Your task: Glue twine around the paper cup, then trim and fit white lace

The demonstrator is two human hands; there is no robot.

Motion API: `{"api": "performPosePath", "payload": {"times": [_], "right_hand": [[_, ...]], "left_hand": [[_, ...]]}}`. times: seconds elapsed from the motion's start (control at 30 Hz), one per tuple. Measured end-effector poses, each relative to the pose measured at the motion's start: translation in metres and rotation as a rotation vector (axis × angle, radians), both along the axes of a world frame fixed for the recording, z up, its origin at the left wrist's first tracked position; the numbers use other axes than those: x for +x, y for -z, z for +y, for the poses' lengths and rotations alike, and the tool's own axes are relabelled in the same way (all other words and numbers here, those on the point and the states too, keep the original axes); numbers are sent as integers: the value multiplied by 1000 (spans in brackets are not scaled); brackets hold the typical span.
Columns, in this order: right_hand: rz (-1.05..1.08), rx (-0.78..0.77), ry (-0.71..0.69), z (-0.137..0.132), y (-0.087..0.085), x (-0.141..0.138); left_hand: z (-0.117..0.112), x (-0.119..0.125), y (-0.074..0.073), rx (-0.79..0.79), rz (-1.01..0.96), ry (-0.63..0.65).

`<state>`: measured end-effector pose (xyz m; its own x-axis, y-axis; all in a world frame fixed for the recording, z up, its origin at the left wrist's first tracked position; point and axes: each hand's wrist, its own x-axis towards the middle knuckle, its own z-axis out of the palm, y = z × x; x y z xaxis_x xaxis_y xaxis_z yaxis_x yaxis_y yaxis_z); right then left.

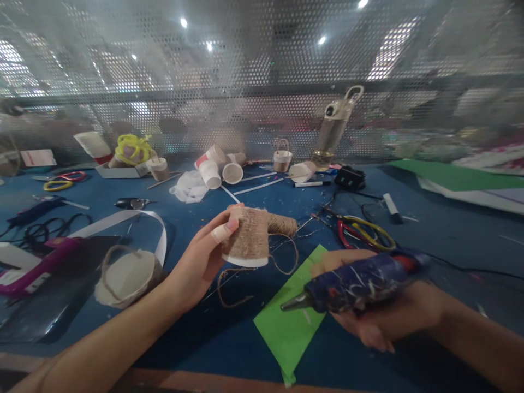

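My left hand point(204, 248) is closed round a paper cup point(248, 234) wrapped in brown twine, its bare white rim facing down. A bandage strip covers part of the thumb. Behind the cup lies a spool of twine point(282, 224), with a loose strand trailing over the table. Gripped in my right hand point(393, 311) is a blue hot glue gun point(360, 281), its metal nozzle pointing left. The nozzle hangs over a green paper sheet point(292, 311), apart from the cup. Some right fingers are hidden behind the gun.
A twine-handled basket point(126, 275) and a purple glue gun point(36, 267) are at left. Paper cups point(210, 172) and a water bottle point(333, 131) stand along the back mesh. Scissors point(364, 232) and cables lie at right, with green sheets point(446, 177) beyond.
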<state>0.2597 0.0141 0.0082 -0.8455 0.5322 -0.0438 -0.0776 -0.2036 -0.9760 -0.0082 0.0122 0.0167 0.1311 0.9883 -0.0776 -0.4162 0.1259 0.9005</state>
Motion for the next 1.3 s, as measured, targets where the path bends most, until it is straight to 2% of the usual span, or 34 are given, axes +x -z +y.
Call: {"api": "performPosePath", "payload": {"times": [0.1,0.23,0.33,0.47,0.53,1.03,1.3], "right_hand": [[-66,88,164,6,1,-5],[-118,267,327,9,2,-12],[-173,359,365,8,2,-14],[-274,663,409,8,-1,-12],[-292,743,410,9,-2,-12],[-309,908,393,6,5,-10],[-329,1029,450,1,4,-11]], "left_hand": [[1,1,0,-24,-82,-13],[1,0,3,-46,-89,51],[0,-1,4,-45,-13,75],[-1,-1,2,-4,38,53],[-1,-1,1,13,40,37],[-3,-4,6,97,105,-38],[-5,-4,5,126,114,-78]]}}
